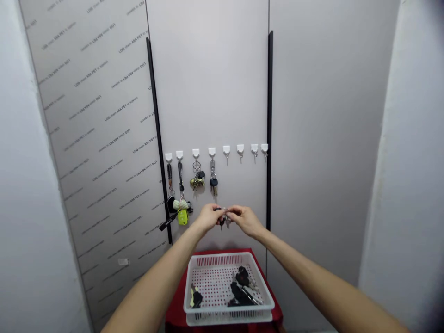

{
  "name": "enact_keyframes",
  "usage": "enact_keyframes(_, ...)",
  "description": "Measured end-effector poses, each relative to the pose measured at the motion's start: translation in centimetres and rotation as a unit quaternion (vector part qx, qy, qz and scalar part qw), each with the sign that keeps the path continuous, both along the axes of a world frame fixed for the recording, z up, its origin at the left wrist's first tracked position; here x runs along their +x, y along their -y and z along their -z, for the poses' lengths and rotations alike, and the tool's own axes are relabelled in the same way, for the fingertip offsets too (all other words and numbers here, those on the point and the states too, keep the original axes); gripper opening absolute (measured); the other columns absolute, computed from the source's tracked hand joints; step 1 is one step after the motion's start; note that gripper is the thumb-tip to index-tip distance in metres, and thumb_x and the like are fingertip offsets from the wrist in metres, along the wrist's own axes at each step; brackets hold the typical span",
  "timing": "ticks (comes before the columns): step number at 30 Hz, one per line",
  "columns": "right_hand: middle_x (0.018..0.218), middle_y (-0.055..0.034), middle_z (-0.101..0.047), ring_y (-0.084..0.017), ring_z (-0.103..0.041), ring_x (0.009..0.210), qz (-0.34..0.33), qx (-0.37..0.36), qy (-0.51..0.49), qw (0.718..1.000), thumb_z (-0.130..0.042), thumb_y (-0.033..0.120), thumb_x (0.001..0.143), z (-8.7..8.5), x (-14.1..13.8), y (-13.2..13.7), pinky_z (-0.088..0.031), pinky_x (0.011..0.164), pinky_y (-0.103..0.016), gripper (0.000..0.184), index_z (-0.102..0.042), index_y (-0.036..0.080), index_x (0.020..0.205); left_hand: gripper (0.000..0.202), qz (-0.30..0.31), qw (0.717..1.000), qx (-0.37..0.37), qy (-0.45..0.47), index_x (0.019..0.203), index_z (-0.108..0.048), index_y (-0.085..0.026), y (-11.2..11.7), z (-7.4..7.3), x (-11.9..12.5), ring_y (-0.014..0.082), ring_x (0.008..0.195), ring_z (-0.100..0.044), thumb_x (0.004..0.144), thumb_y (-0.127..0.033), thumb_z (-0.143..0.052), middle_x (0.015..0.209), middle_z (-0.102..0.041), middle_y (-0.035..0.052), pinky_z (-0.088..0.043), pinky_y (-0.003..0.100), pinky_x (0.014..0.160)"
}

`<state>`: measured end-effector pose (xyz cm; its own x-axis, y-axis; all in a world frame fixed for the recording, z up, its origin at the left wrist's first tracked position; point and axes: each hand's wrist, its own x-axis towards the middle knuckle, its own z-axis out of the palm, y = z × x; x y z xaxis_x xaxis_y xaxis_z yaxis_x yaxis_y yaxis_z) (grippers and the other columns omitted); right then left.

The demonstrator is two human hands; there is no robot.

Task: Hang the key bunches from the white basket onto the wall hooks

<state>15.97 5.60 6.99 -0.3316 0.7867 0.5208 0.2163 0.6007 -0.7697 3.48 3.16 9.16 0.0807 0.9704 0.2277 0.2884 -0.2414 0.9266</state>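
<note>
My left hand (pixel 209 217) and my right hand (pixel 245 221) meet in front of the white panel, above the basket. Between their pinched fingers is a small bunch of keys (pixel 227 222) on a ring, its keys dangling and partly hidden by the fingers. Just above, a row of white hooks (pixel 212 151) runs across the panel. Key bunches hang from the left ones: two on dark straps, one with a lime-green fob (pixel 182 217), then a ring with brass-coloured keys (pixel 197 181) and a bunch with a dark key head (pixel 213 182). The hooks on the right, such as this one (pixel 240 148), carry nothing.
A white perforated plastic basket (pixel 193 277) stands on a red-covered table (pixel 175 300) below my hands. Inside lie dark key bunches (pixel 243 289) at the right and a black-and-yellow item (pixel 196 297) at the left. Black vertical strips (pixel 270 115) edge the panel.
</note>
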Motion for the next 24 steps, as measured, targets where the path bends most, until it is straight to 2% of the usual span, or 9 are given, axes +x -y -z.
enact_keyframes(2, 0.045, 0.0037, -0.048, -0.005, -0.042, 0.041, 0.012, -0.033, -0.035, 0.999, -0.047, 0.023, 0.061, -1.9, 0.3, -0.7, -0.034, 0.042, -0.018, 0.011, -0.051, 0.013, 0.059, 0.008, -0.013, 1.000, 0.021, -0.010, 0.065, -0.050, -0.011, -0.7, -1.3, 0.2, 0.0030, 0.035, -0.037, 0.063, -0.016, -0.044, 0.044, -0.045, -0.0043, -0.029, 0.016, 0.039)
enact_keyframes(6, 0.040, 0.0050, -0.044, -0.004, -0.040, 0.036, 0.044, -0.074, -0.141, 0.986, -0.046, 0.017, 0.062, -6.1, 0.5, -2.5, -0.035, 0.037, -0.016, 0.007, -0.047, 0.013, 0.058, 0.024, -0.054, 0.995, 0.084, -0.029, 0.086, -0.048, -0.012, -2.6, -3.6, 0.8, 0.0062, 0.053, -0.048, 0.063, -0.012, -0.044, 0.070, -0.055, 0.0030, -0.035, 0.018, 0.051)
enact_keyframes(9, 0.040, 0.0046, -0.044, -0.004, -0.041, 0.036, 0.088, -0.070, -0.179, 0.977, -0.045, 0.014, 0.064, -9.2, 0.1, -4.0, -0.037, 0.036, -0.016, 0.008, -0.045, 0.013, 0.055, 0.030, -0.088, 0.975, 0.175, -0.108, 0.092, -0.048, -0.013, -3.9, -5.4, 1.5, 0.0111, 0.076, -0.050, 0.062, -0.011, -0.044, 0.089, -0.054, 0.0070, -0.037, 0.021, 0.067)
enact_keyframes(11, 0.041, 0.0047, -0.044, -0.004, -0.042, 0.036, 0.113, -0.059, -0.192, 0.973, -0.044, 0.013, 0.065, -11.0, -0.3, -5.0, -0.038, 0.037, -0.016, 0.011, -0.043, 0.013, 0.054, 0.033, -0.110, 0.954, 0.222, -0.168, 0.095, -0.047, -0.014, -4.5, -6.7, 1.9, 0.0136, 0.084, -0.048, 0.062, -0.011, -0.043, 0.096, -0.053, 0.0078, -0.035, 0.024, 0.074)
enact_keyframes(14, 0.043, 0.0050, -0.043, -0.004, -0.042, 0.037, 0.150, -0.046, -0.205, 0.966, -0.044, 0.013, 0.065, -12.9, -0.9, -6.4, -0.041, 0.039, -0.016, 0.012, -0.041, 0.014, 0.053, 0.036, -0.133, 0.940, 0.233, -0.213, 0.098, -0.046, -0.013, -5.3, -8.4, 2.3, 0.0153, 0.089, -0.046, 0.063, -0.009, -0.040, 0.099, -0.052, 0.0085, -0.033, 0.025, 0.077)
enact_keyframes(17, 0.042, 0.0044, -0.042, -0.005, -0.043, 0.038, 0.195, -0.044, -0.203, 0.958, -0.045, 0.013, 0.064, -13.8, -1.3, -7.6, -0.042, 0.040, -0.018, 0.012, -0.040, 0.014, 0.053, 0.035, -0.153, 0.934, 0.224, -0.230, 0.098, -0.047, -0.012, -6.0, -9.6, 2.4, 0.0163, 0.091, -0.046, 0.063, -0.009, -0.038, 0.100, -0.052, 0.0097, -0.033, 0.025, 0.077)
enact_keyframes(19, 0.042, 0.0032, -0.043, -0.006, -0.044, 0.038, 0.217, -0.049, -0.189, 0.956, -0.045, 0.012, 0.063, -13.7, -1.5, -8.1, -0.042, 0.039, -0.020, 0.011, -0.041, 0.014, 0.053, 0.034, -0.160, 0.934, 0.218, -0.233, 0.096, -0.048, -0.012, -6.3, -9.8, 2.4, 0.0170, 0.091, -0.046, 0.063, -0.009, -0.038, 0.099, -0.052, 0.0106, -0.033, 0.026, 0.077)
enact_keyframes(22, 0.046, 0.0006, -0.047, -0.008, -0.046, 0.040, 0.233, -0.050, -0.157, 0.958, -0.045, 0.012, 0.062, -12.8, -1.3, -8.5, -0.042, 0.042, -0.022, 0.006, -0.046, 0.012, 0.056, 0.034, -0.161, 0.936, 0.205, -0.236, 0.096, -0.048, -0.012, -5.9, -8.9, 2.3, 0.0169, 0.090, -0.047, 0.063, -0.010, -0.039, 0.098, -0.052, 0.0106, -0.034, 0.026, 0.077)
enact_keyframes(24, 0.054, -0.0005, -0.052, -0.007, -0.048, 0.044, 0.243, -0.043, -0.144, 0.958, -0.046, 0.013, 0.061, -11.6, -0.9, -8.4, -0.042, 0.046, -0.022, 0.006, -0.050, 0.012, 0.064, 0.034, -0.158, 0.939, 0.198, -0.230, 0.097, -0.047, -0.012, -5.2, -7.3, 2.1, 0.0153, 0.088, -0.047, 0.063, -0.011, -0.040, 0.098, -0.053, 0.0093, -0.034, 0.025, 0.077)
